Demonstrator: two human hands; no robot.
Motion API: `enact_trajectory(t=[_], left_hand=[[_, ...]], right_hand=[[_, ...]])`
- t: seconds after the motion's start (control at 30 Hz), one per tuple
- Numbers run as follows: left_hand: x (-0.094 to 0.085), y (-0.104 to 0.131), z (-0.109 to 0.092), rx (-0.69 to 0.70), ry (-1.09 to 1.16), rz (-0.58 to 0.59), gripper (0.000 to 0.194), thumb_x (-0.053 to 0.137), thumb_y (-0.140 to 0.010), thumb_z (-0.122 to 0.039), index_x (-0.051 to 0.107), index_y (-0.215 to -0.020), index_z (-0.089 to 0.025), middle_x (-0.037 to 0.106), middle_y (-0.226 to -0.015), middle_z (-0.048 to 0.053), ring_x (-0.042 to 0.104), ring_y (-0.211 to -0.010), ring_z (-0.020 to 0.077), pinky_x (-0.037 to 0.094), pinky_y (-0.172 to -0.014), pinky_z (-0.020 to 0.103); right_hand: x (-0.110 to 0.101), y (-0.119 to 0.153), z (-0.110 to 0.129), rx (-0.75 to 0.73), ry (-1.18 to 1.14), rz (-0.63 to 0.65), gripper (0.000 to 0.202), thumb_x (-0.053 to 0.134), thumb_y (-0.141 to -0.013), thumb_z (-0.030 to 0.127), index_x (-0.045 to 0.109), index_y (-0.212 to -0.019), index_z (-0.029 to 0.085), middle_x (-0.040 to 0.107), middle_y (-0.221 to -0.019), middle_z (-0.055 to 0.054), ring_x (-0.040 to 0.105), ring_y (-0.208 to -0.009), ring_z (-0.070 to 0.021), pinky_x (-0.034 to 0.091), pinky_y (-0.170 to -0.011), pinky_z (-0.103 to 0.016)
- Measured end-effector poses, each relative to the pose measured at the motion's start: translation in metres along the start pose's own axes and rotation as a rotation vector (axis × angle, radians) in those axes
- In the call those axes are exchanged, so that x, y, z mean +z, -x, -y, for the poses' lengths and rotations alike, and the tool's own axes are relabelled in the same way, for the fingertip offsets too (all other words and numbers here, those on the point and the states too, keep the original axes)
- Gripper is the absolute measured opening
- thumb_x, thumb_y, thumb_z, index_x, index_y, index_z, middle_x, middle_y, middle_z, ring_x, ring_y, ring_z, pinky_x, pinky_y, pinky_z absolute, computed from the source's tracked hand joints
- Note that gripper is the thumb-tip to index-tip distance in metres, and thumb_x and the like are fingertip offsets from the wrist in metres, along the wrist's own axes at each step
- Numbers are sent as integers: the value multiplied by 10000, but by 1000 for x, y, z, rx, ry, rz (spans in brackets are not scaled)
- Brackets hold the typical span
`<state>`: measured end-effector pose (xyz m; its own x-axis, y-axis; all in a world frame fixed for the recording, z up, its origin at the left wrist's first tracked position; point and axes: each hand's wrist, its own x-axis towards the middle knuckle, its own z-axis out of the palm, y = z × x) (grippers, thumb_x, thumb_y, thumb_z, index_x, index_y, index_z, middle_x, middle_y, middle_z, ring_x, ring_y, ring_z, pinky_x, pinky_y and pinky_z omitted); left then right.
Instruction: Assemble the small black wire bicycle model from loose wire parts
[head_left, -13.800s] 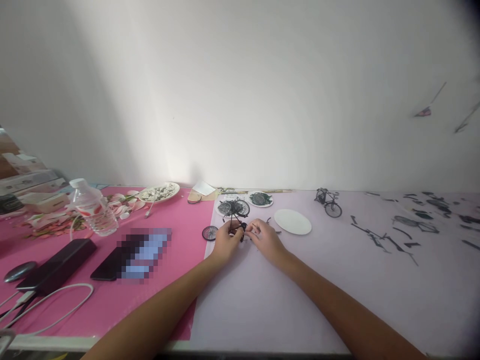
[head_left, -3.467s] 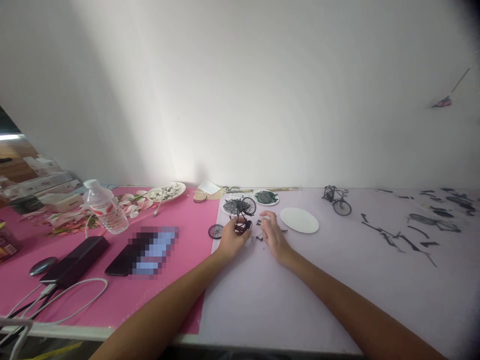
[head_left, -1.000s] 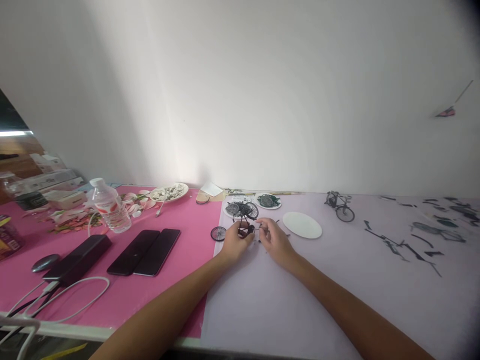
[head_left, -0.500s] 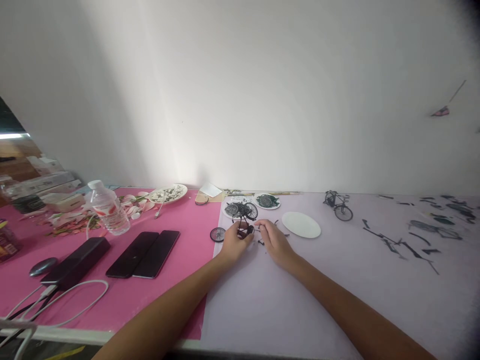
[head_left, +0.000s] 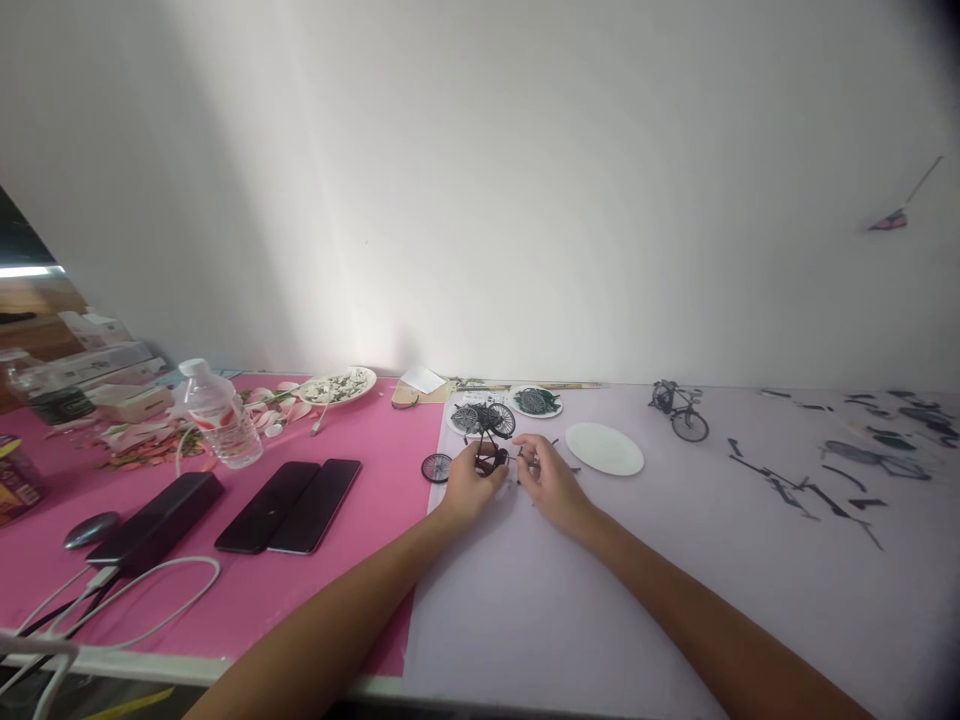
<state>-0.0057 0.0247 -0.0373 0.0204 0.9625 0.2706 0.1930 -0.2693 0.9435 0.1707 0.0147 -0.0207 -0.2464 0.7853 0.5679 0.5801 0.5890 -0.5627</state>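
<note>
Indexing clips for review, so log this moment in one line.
left hand: gripping black model bicycle frame | right hand: close beside it, grip unclear | nearby: loose wheel, white plate

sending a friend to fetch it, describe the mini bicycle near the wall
Find the lilac tabletop, then its plain white plate. Right of that, closer to the wall, is the black miniature bicycle. No hand touches it, unlike the frame in the left hand; it looks assembled, unlike the dark parts farther right.

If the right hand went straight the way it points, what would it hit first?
The right hand would probably meet the small dark bicycle in the left hand; depth is unclear.
</note>
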Motion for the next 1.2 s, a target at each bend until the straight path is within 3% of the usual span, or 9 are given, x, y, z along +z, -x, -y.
enact_trajectory(t=[0.87,1.2], left_hand=[[0,-1,3,8,8,-32,302,752,-785,-244,638,-1052,-163,708,-1042,89,648,-736,129,504,-642,232],[0,2,0,40,-16,-21,295,732,-790,-246,642,-1056,-158,711,-1041,89,639,-735,126,508,-644,230]], right_hand=[[-6,0,7,-10,-70,7,266,518,-977,301,536,-1237,249,573,-965,-50,606,-863,-199,549,-739,-327],[-10,-1,9,18,-28,57,238,433,-1031,337,538,-1226,250,562,-994,-62,583,-935,-224,533,-782,-352]])
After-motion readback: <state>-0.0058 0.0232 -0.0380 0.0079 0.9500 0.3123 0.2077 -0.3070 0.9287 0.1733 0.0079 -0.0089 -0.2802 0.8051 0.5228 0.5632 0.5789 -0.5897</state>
